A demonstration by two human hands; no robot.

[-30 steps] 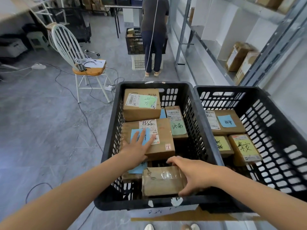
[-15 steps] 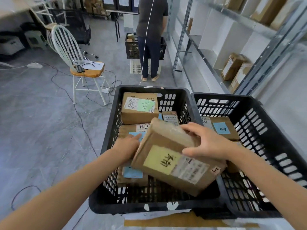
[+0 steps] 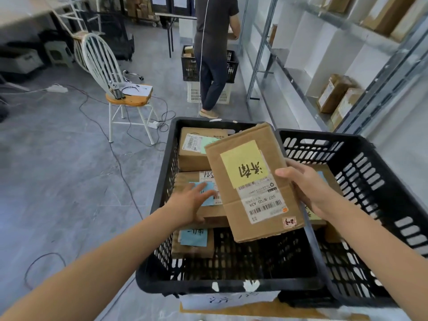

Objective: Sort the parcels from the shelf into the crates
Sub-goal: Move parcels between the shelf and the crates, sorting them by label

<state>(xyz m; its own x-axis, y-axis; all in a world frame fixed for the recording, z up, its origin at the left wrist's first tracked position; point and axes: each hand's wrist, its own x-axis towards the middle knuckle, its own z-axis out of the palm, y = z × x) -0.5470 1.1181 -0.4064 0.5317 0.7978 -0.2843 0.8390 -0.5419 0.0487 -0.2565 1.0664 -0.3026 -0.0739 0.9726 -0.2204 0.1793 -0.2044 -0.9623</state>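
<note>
My right hand [image 3: 308, 186] grips a flat cardboard parcel with a yellow note [image 3: 250, 181] by its right edge and holds it tilted up above the left black crate [image 3: 162, 188]. My left hand [image 3: 192, 202] rests with spread fingers on a parcel with a blue note [image 3: 203, 212] inside that crate. Beyond it lies a parcel with a green note [image 3: 196, 149], and a small parcel with a blue note [image 3: 192, 242] sits lower in the crate. The right black crate [image 3: 375, 181] holds more parcels, mostly hidden behind my right hand and arm.
Metal shelving [image 3: 335, 66] with brown boxes [image 3: 335, 96] runs along the right. A person [image 3: 213, 54] stands ahead beside another black crate [image 3: 192, 66]. A white chair [image 3: 120, 93] and loose cables [image 3: 111, 144] lie on the grey floor to the left.
My right hand lifted the parcel from the near end of the left crate and turned it upright, its yellow note now facing me. My left hand stayed on the blue-note parcel.
</note>
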